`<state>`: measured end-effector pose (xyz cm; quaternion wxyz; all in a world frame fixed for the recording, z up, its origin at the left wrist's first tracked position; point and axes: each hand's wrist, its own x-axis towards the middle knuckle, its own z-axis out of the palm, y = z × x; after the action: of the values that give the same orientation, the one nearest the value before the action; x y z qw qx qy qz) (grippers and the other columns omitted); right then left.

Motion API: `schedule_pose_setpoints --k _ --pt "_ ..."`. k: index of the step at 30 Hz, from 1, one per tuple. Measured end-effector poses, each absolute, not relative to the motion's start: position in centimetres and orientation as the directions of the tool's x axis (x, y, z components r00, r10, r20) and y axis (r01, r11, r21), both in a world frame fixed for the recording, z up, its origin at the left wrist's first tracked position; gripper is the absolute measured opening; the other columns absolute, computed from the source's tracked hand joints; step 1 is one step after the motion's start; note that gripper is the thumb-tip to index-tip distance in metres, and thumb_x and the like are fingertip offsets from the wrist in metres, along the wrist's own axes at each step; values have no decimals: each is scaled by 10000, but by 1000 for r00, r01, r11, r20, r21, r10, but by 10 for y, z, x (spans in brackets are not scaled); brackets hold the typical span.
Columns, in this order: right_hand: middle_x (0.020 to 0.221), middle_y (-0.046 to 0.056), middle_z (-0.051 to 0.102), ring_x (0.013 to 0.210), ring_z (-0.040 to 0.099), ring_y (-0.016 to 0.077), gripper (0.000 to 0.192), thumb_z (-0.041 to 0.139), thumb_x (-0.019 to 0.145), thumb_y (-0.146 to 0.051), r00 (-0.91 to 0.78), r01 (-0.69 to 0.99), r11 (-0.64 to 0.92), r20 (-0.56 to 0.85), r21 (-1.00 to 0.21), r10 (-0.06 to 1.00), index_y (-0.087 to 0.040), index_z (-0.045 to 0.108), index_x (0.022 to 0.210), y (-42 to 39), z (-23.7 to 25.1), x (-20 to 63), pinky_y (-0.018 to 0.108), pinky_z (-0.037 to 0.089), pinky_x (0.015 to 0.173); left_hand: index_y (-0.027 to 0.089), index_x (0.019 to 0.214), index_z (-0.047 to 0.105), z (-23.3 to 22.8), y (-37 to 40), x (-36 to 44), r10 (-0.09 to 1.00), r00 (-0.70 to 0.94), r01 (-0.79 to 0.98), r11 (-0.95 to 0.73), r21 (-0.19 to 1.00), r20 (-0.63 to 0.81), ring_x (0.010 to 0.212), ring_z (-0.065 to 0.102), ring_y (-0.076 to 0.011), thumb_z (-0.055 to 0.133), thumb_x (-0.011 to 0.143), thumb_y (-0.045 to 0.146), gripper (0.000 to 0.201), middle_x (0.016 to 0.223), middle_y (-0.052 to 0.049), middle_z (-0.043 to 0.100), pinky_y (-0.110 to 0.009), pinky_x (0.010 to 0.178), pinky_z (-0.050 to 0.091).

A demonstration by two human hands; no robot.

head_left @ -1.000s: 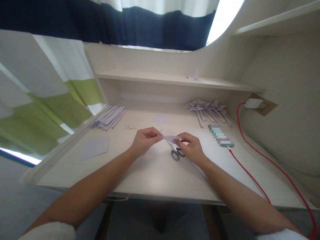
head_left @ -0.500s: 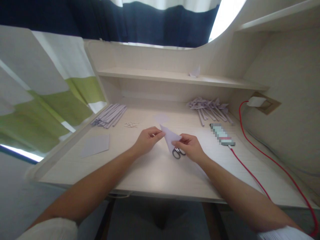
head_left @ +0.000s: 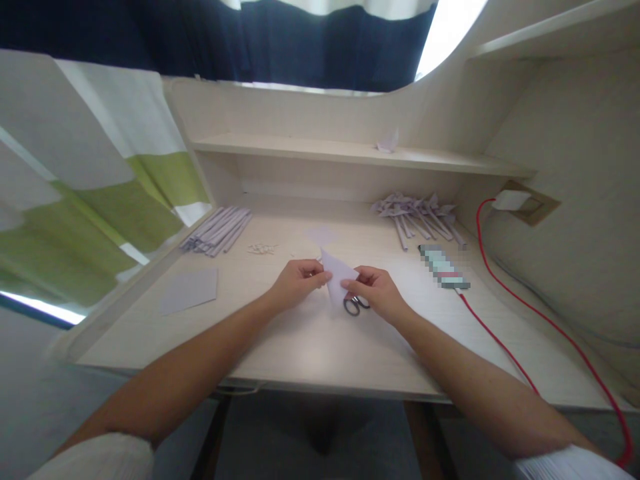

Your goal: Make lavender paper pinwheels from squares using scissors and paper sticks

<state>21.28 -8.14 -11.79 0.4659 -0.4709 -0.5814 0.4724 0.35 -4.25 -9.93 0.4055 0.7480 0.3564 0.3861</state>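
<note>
Head view shows both of my hands meeting over the middle of the desk [head_left: 310,347], sharing one small pale lilac piece of paper [head_left: 338,275]. My left hand [head_left: 298,283] pinches its left edge between thumb and fingertips, closed tight on the sheet; my right hand [head_left: 376,292] pinches the right corner the same way. The paper stands tilted up off the desk between them, a rough triangle with its tip towards the far side.

I judge it very light and thin, limp unless held at two points, and quick to crease or tear under a hard squeeze. Edges and corners are the sensible places to hold, with fingertips only, keeping the flat middle free.

Just under my right hand a pair of scissors [head_left: 354,305] lies on the desk, handles towards me, partly hidden by the sheet. Farther off to the left sit a bundle of rolled paper sticks [head_left: 217,230] and a flat grey sheet [head_left: 190,291]; far right lies a heap of finished paper pinwheels [head_left: 417,215], beside a red cable [head_left: 505,347].
</note>
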Motion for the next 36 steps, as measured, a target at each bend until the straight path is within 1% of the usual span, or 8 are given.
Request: schedule_pose_setpoints --k 2,6,10,16,23,30,33,36 --pt "651 25 701 587 643 150 315 770 737 -460 -122 90 110 98 -990 988 -163 725 833 -81 -117 213 255 509 569 150 577 592 -100 -42 3 843 458 217 -414 884 282 605 506 -117 646 801 369 318 603 -7 580 -220 569 397" --pt "668 19 706 591 638 136 289 778 734 -448 -147 49 97 89 -994 985 -170 716 784 -81 -117 213 246 510 583 150 586 604 -103 -39 1 835 479 204 -406 891 271 611 524 -121 644 817 384 331 614 -12 603 -230 594 411" --pt "671 29 709 597 641 138 283 783 728 -435 -190 62 73 60 -995 980 -162 717 762 -82 -118 213 241 497 569 153 570 606 -104 -37 -1 830 468 193 -430 882 302 639 547 -131 606 858 405 382 622 -21 615 -244 642 435" --pt "735 29 721 606 643 132 278 785 726 -442 -217 23 75 68 -997 974 -175 729 776 -83 -119 211 263 534 602 156 552 596 -105 -37 -1 821 492 155 -409 899 289 609 532 -127 641 834 420 389 589 -11 596 -249 621 425" --pt "650 8 677 562 610 121 290 775 740 -450 -226 63 104 87 -993 970 -169 707 736 -85 -117 210 243 499 548 152 586 610 -109 -34 -3 815 477 115 -428 897 328 634 557 -134 558 910 440 437 615 -24 611 -255 651 437" --pt "635 3 668 547 596 111 287 771 747 -439 -237 80 93 72 -992 969 -161 698 739 -85 -118 211 223 462 524 143 603 611 -106 -34 -4 826 436 90 -436 895 358 620 544 -117 568 914 418 418 612 -13 603 -240 648 420" --pt "648 7 677 557 610 117 280 767 751 -435 -228 87 101 79 -991 970 -162 702 746 -85 -118 212 230 471 538 139 601 615 -108 -35 -3 830 450 120 -421 899 329 625 545 -116 577 904 424 418 614 -13 605 -232 637 425" --pt "647 9 679 560 619 124 282 774 742 -433 -181 83 111 95 -990 979 -162 699 739 -84 -117 211 231 476 534 127 638 651 -113 -35 -1 799 558 159 -369 916 225 617 545 -116 606 874 442 396 628 -17 616 -220 591 413"
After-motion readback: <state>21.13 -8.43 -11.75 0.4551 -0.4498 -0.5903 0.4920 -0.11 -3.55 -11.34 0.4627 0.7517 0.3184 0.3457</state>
